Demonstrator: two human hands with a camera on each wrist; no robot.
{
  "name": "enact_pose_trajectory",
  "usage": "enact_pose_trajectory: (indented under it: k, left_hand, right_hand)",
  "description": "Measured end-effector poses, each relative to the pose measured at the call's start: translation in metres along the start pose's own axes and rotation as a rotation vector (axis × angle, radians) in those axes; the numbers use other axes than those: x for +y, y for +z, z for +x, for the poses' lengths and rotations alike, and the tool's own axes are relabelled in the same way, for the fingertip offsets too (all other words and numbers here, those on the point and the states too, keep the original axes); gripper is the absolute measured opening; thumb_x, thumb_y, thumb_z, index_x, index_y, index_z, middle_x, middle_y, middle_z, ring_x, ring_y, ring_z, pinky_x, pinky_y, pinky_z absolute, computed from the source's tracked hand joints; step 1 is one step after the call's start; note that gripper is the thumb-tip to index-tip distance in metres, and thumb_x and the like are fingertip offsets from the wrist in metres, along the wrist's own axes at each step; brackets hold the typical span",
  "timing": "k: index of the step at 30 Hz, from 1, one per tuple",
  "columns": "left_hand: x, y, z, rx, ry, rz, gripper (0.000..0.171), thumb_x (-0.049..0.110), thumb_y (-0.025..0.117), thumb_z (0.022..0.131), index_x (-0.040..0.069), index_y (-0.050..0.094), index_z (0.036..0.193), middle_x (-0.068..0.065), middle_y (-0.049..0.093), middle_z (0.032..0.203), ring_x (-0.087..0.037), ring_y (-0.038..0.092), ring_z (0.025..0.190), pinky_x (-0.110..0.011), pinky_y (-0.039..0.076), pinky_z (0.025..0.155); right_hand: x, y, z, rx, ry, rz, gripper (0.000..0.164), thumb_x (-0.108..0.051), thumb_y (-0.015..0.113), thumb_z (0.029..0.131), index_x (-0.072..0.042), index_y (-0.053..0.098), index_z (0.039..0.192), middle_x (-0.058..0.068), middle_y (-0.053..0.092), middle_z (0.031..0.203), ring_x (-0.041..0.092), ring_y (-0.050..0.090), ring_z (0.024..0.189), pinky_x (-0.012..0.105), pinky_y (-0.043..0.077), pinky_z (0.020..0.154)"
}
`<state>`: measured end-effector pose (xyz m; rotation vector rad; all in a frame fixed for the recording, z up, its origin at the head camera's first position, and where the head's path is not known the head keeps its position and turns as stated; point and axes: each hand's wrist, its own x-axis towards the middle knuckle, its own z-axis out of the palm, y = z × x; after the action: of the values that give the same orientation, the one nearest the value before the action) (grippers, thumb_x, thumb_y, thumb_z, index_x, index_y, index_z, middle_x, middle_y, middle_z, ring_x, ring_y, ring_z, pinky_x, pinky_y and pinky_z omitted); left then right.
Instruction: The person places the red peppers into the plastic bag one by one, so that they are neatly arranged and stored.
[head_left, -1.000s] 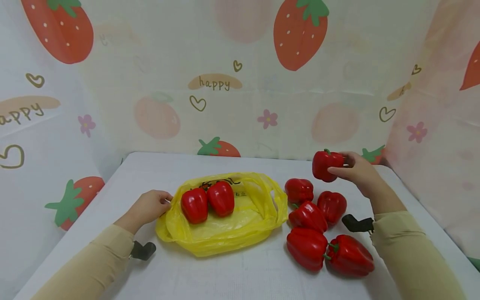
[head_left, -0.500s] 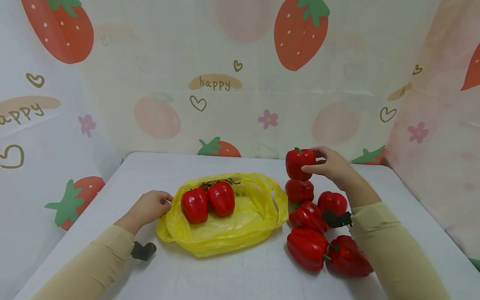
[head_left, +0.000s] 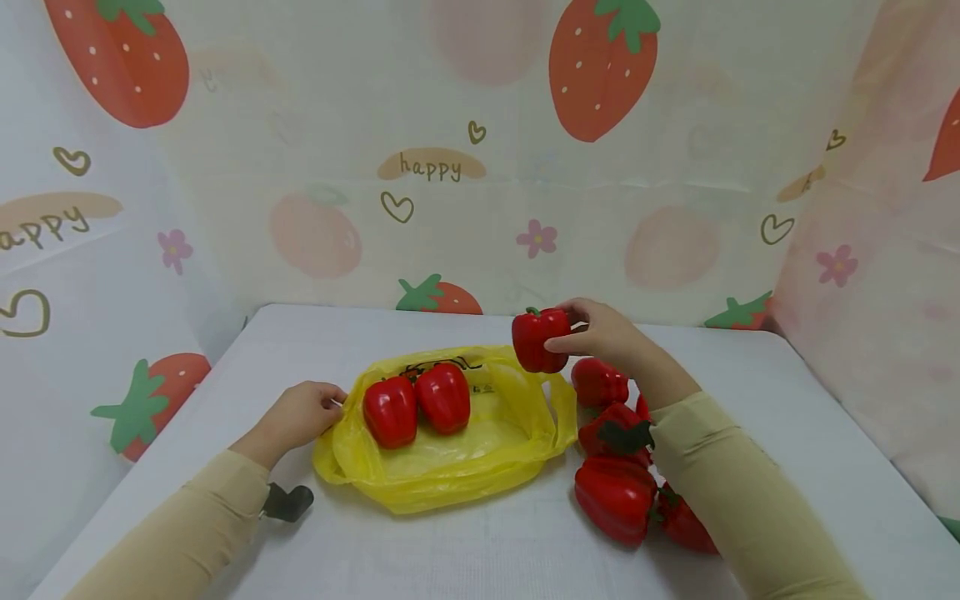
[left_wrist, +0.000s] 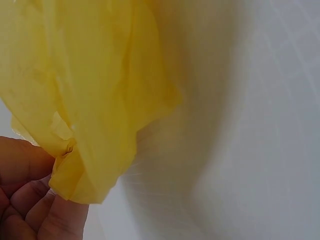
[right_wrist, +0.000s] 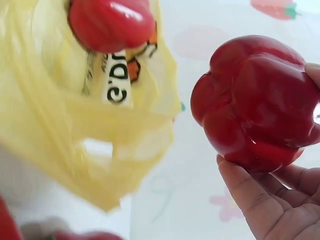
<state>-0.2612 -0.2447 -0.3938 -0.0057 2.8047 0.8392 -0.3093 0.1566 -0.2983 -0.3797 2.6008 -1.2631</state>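
The left hand [head_left: 302, 410], forearm angled inward, pinches a yellow plastic bag [head_left: 457, 493] by its left rim; two red peppers [head_left: 391, 412] lie side by side in the bag's left half. Near the bag's far right rim, the right hand [head_left: 603, 335] grips a third pepper [head_left: 532, 340], stem up, thumb and fingers spread round it, and further peppers [head_left: 615, 500] rest on the table [head_left: 420, 558], partly behind the right sleeve [head_left: 738, 500].

The word "happy" [head_left: 431, 167] is printed on the back sheet [head_left: 465, 267]; "appy" [head_left: 47, 227], cut short, can be read on the left sheet [head_left: 131, 304]. Black letters [right_wrist: 118, 80] on the yellow bag [right_wrist: 132, 131] cannot be read surely.
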Motion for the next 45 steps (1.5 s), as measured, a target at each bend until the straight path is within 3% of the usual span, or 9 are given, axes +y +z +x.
enact_pose_trajectory:
  k: [15,22,31,45]
  left_hand:
    - [-0.001,0.002,0.001,-0.004,-0.021,-0.019,0.025,0.011,0.054,0.088,0.002,0.06,0.111,-0.011,0.06,0.099,-0.021,0.054,0.08,-0.035,0.052,0.076]
    - [-0.003,0.001,0.003,0.005,0.021,0.024,0.025,0.011,0.052,0.087,0.003,0.062,0.109,-0.009,0.061,0.096,-0.02,0.053,0.079,-0.034,0.052,0.074]
    - [-0.005,0.002,0.006,0.003,0.004,0.006,0.024,0.012,0.053,0.088,0.004,0.062,0.109,-0.009,0.061,0.097,-0.02,0.054,0.079,-0.035,0.052,0.075]
    - [-0.006,0.002,0.005,0.008,0.01,0.005,0.024,0.012,0.054,0.088,0.004,0.062,0.109,-0.009,0.061,0.097,-0.02,0.054,0.078,-0.034,0.052,0.074]
  right_hand:
    - [-0.017,0.043,0.02,-0.156,0.038,-0.009,0.057,-0.027,0.077,0.069,-0.011,0.051,0.117,0.006,0.057,0.11,0.023,0.055,0.099,0.035,0.052,0.081]
    - [-0.02,0.055,0.024,-0.23,0.079,0.03,0.049,-0.025,0.074,0.073,-0.006,0.053,0.114,0.008,0.058,0.108,0.023,0.057,0.096,0.036,0.052,0.079]
    - [-0.019,0.064,0.031,-0.241,0.143,-0.004,0.049,-0.024,0.074,0.074,-0.005,0.053,0.115,0.008,0.057,0.108,0.023,0.057,0.095,0.034,0.053,0.078]
    - [-0.012,0.068,0.039,-0.277,0.214,0.075,0.049,-0.02,0.072,0.076,-0.004,0.051,0.117,0.011,0.054,0.113,0.025,0.057,0.097,0.036,0.052,0.08]
